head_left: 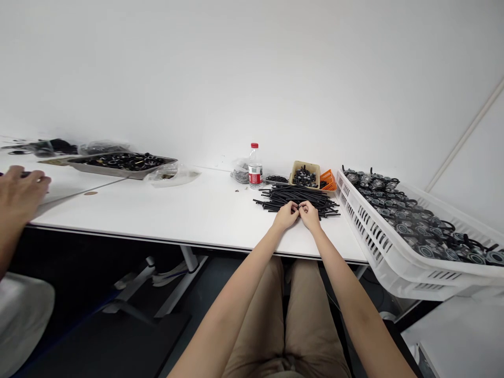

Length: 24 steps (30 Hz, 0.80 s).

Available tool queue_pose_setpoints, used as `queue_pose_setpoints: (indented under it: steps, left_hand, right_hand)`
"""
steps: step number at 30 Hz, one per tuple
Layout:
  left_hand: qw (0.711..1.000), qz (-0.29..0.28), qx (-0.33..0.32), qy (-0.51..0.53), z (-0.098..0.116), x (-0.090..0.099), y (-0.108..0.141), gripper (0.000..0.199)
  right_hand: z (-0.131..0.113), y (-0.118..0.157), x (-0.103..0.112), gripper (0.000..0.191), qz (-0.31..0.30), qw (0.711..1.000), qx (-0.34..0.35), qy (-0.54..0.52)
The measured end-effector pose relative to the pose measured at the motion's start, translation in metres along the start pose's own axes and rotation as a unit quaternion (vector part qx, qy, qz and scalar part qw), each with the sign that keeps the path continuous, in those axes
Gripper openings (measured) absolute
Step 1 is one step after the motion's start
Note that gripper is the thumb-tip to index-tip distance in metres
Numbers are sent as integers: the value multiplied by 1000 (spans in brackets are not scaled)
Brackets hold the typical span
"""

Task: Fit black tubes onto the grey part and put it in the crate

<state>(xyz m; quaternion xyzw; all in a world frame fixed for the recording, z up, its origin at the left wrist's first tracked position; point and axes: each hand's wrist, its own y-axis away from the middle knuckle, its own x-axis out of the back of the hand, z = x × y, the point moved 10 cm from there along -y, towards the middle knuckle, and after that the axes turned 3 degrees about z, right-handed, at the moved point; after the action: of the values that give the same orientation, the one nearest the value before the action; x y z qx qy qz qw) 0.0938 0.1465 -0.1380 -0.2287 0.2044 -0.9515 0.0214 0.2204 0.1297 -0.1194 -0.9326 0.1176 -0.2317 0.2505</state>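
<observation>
Both hands meet at the near edge of a pile of black rods (281,195) on the white table. My left hand (287,215) is closed in a pinch. Close beside it on the right, my right hand (309,214) pinches too. A small dark piece shows between the fingertips, too small to make out. Behind the pile stand a cream bin (315,167) of small black parts and an orange basket (329,180). A clear bottle (255,170) with a red cap is upright at the pile's back left.
A white crate (397,262) full of black and grey parts stands at the right. On the left lie a grey tray (106,170) of black rings and a plastic bag (173,176). Another person's hand (23,194) is at the far left.
</observation>
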Motion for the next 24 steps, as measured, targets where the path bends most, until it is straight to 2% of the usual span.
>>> queue_pose_setpoints:
  steps: [7,17,24]
  left_hand:
    - [1000,11,-4,-8,-4,-1,-2,30]
    - [999,-12,-9,-28,-2,-4,-2,27]
    - [998,-27,-7,-57,-4,-7,-1,38]
  right_hand:
    - [1,0,-1,11,-2,1000,-2,-2]
    - [1,0,0,11,-4,1000,-5,-4]
    - [0,1,-1,9,-9,1000,-6,-6]
